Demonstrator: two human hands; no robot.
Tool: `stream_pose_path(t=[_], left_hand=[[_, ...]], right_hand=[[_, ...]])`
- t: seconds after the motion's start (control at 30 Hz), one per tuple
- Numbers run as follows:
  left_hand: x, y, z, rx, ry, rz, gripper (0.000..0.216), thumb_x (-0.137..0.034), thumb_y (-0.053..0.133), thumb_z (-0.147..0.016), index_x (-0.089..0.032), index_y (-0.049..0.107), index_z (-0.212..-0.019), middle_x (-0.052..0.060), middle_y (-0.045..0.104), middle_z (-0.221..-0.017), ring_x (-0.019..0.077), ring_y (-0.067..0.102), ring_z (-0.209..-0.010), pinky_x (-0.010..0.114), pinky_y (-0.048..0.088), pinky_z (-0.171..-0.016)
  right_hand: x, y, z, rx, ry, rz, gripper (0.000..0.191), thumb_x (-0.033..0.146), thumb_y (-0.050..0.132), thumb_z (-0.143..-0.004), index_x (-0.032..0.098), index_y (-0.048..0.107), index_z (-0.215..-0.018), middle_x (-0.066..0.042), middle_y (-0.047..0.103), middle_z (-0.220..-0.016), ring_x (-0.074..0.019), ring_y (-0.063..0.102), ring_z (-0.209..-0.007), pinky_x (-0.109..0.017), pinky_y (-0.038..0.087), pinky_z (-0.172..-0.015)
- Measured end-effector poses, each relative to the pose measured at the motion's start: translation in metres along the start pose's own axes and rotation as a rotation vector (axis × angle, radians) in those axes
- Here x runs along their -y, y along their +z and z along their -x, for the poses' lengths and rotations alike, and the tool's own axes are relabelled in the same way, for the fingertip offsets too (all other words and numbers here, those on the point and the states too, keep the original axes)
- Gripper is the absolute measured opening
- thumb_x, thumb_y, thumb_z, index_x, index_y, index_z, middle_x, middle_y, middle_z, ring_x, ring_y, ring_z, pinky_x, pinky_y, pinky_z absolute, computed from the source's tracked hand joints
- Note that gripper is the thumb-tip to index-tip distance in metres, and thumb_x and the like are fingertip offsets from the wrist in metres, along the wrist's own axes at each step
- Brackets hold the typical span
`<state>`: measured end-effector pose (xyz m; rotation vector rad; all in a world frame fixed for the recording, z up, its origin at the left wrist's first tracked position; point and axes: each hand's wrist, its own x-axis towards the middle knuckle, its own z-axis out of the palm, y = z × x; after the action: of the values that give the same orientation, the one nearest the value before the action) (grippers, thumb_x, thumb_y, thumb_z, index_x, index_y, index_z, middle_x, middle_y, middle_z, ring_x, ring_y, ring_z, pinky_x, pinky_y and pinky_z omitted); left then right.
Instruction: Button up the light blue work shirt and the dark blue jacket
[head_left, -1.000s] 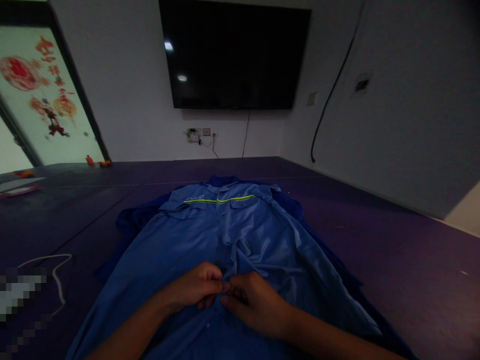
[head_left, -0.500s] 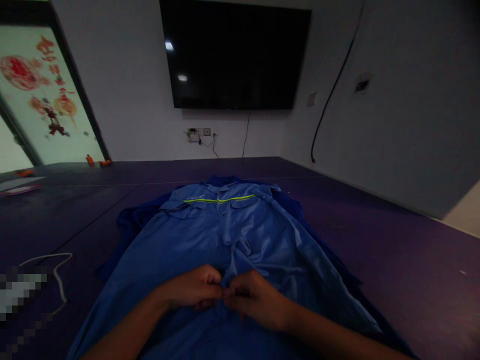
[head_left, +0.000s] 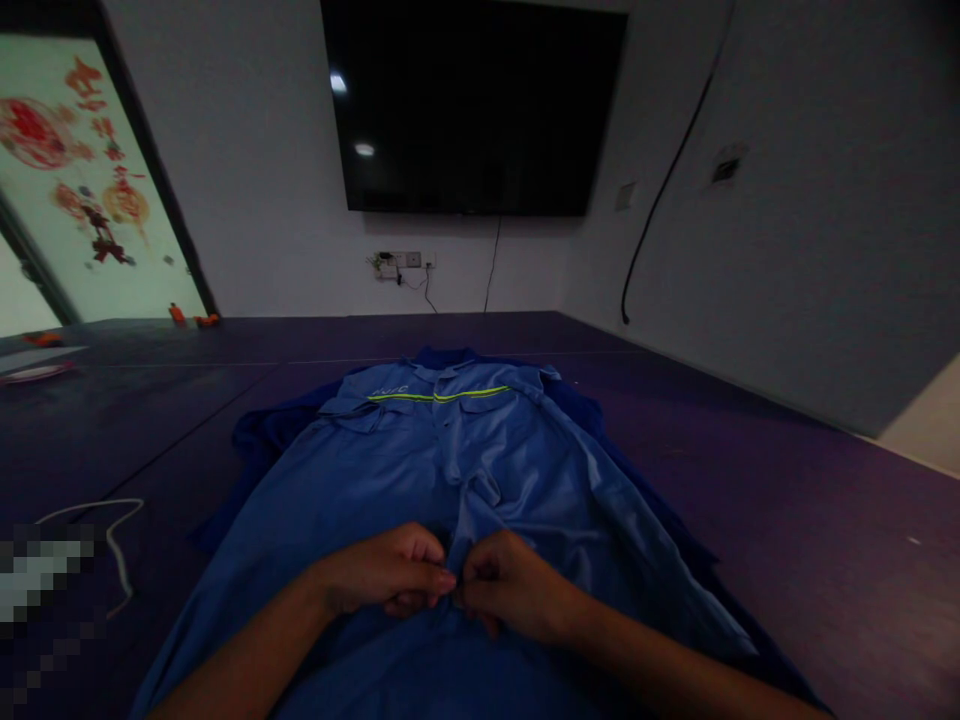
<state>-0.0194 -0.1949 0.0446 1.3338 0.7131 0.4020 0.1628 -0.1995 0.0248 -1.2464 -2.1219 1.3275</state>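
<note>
A blue work jacket (head_left: 360, 480) with a yellow-green chest stripe lies front side up, its collar pointing away from me. My left hand (head_left: 397, 570) pinches the jacket's front edge low on the middle line, thumb pressed toward the right. Close against it, my right hand (head_left: 514, 590) grips the other side of the front opening with bent fingers. The fingertips nearly meet, and whatever lies between them is too small to make out. Above the hands, the front flap (head_left: 480, 490) is buckled into a loose fold. Darker blue cloth (head_left: 259, 440) shows from under the jacket on both sides.
The jacket rests on a purple surface (head_left: 750, 480). A white cord (head_left: 116, 545) lies at the left near a blurred-out object. Small orange items (head_left: 177, 313) stand by the glass door. A television (head_left: 480, 110) hangs on the far wall, and a black cable (head_left: 667, 180) dangles at right.
The hands stay at the same spot on the jacket front, with small finger movements. My left thumb now sticks out a little further. The view has shifted slightly.
</note>
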Motion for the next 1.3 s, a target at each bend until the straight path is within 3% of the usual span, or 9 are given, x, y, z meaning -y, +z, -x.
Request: stream_pose_path(t=[0.1,0.17,0.23,0.37,0.5,0.7,0.9,1.13,1.3], left_hand=[[-0.010,-0.002,0.007,-0.076,0.229,0.210,0.036,-0.039,0.056,-0.065,-0.018,0.033,-0.046,-0.009,0.023,-0.032,0.0020,0.016,-0.030,0.018,0.010,-0.034],[-0.013,-0.005,0.009,-0.151,0.294,0.204,0.036,-0.039,0.055,-0.065,-0.018,0.033,-0.046,-0.009,0.023,-0.033,0.0020,0.016,-0.031,0.019,0.009,-0.034],[-0.010,-0.008,0.005,-0.218,0.235,0.061,0.037,-0.042,0.055,-0.066,-0.017,0.035,-0.047,-0.009,0.026,-0.036,0.0020,0.017,-0.033,0.019,0.010,-0.036],[0.005,-0.009,-0.006,-0.336,0.061,-0.438,0.041,-0.048,0.062,-0.060,-0.015,0.041,-0.050,-0.008,0.034,-0.043,0.0030,0.025,-0.041,0.019,0.015,-0.040],[0.009,-0.005,-0.008,-0.266,0.026,-0.646,0.038,-0.049,0.060,-0.064,-0.014,0.046,-0.057,-0.007,0.038,-0.050,0.0048,0.031,-0.049,0.019,0.020,-0.044],[0.005,-0.002,-0.006,-0.158,0.014,-0.550,0.034,-0.041,0.056,-0.068,-0.015,0.041,-0.053,-0.008,0.032,-0.047,0.0042,0.026,-0.046,0.020,0.017,-0.043],[0.007,0.004,-0.008,-0.179,-0.015,-0.321,0.031,-0.039,0.058,-0.064,-0.015,0.042,-0.051,-0.008,0.037,-0.043,0.0039,0.027,-0.041,0.020,0.016,-0.041],[-0.002,0.008,-0.003,-0.277,0.198,0.008,0.038,-0.046,0.056,-0.064,-0.016,0.039,-0.048,-0.008,0.030,-0.039,0.0022,0.017,-0.037,0.020,0.011,-0.040],[-0.001,0.004,-0.004,-0.370,0.158,-0.293,0.036,-0.044,0.060,-0.062,-0.015,0.042,-0.050,-0.007,0.033,-0.044,0.0040,0.025,-0.044,0.020,0.016,-0.043]], right_hand=[[-0.002,0.001,-0.001,-0.056,0.014,0.090,0.018,0.012,0.050,-0.064,0.014,0.050,-0.046,0.006,0.045,-0.037,-0.0046,0.039,-0.033,-0.015,0.024,-0.033],[-0.001,0.000,-0.002,-0.055,0.022,0.095,0.019,0.013,0.050,-0.065,0.014,0.050,-0.046,0.006,0.047,-0.038,-0.0044,0.039,-0.033,-0.014,0.024,-0.033],[0.000,-0.002,-0.002,-0.030,0.019,0.066,0.019,0.014,0.051,-0.066,0.014,0.051,-0.047,0.005,0.047,-0.039,-0.0043,0.039,-0.033,-0.014,0.025,-0.034],[-0.001,-0.004,-0.003,-0.007,0.010,0.007,0.017,0.016,0.051,-0.068,0.013,0.054,-0.052,0.005,0.048,-0.040,-0.0042,0.039,-0.034,-0.014,0.026,-0.035],[-0.003,-0.005,-0.004,0.025,-0.001,-0.018,0.014,0.015,0.049,-0.068,0.012,0.057,-0.056,0.005,0.049,-0.040,-0.0040,0.039,-0.034,-0.014,0.025,-0.035],[0.003,-0.005,0.000,0.013,-0.015,-0.008,0.014,0.013,0.046,-0.068,0.013,0.054,-0.057,0.005,0.048,-0.041,-0.0039,0.041,-0.035,-0.013,0.025,-0.035],[0.005,-0.004,0.003,-0.050,-0.020,0.015,0.011,0.012,0.048,-0.065,0.014,0.051,-0.055,0.006,0.047,-0.042,-0.0043,0.038,-0.035,-0.014,0.024,-0.034],[0.002,0.004,-0.001,-0.174,-0.010,0.109,0.012,0.008,0.050,-0.060,0.014,0.048,-0.049,0.006,0.043,-0.041,-0.0045,0.038,-0.039,-0.015,0.022,-0.037],[0.004,0.001,0.000,-0.103,0.016,0.035,0.016,0.013,0.045,-0.067,0.014,0.049,-0.051,0.006,0.045,-0.040,-0.0044,0.037,-0.035,-0.015,0.022,-0.035]])
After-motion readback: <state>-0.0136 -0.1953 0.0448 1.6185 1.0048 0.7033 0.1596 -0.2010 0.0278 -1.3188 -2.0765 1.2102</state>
